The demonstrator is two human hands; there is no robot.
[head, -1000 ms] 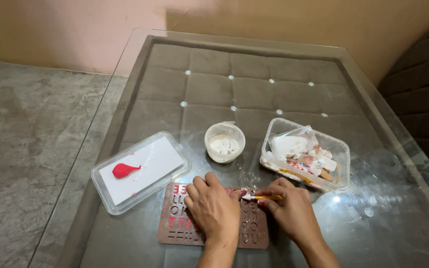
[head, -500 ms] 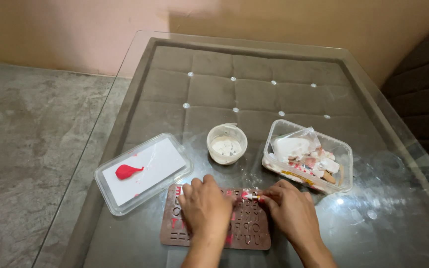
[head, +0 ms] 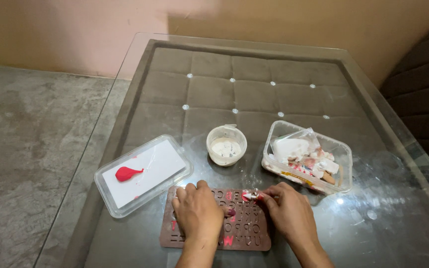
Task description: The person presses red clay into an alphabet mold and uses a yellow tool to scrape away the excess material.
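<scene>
A brown silicone letter mould [head: 244, 232] lies on the glass table near its front edge, some cavities filled with red. My left hand [head: 198, 214] rests flat on the mould's left half, fingers spread. My right hand [head: 288, 212] sits at the mould's right edge and pinches a small red and white tool [head: 252, 195] over the upper row of letters; the tool's tip touches the mould.
A clear lid [head: 144, 171] with white paper and a red blob [head: 126, 173] lies left of the mould. Behind the mould stand a small white cup [head: 226, 145] and a clear plastic box [head: 342, 166] of assorted bits. The glass table [head: 254, 84] ends above a grey floor at left.
The view has shifted slightly. My hands stay on the mould; my right hand's tool has edged a little along the upper letter row.
</scene>
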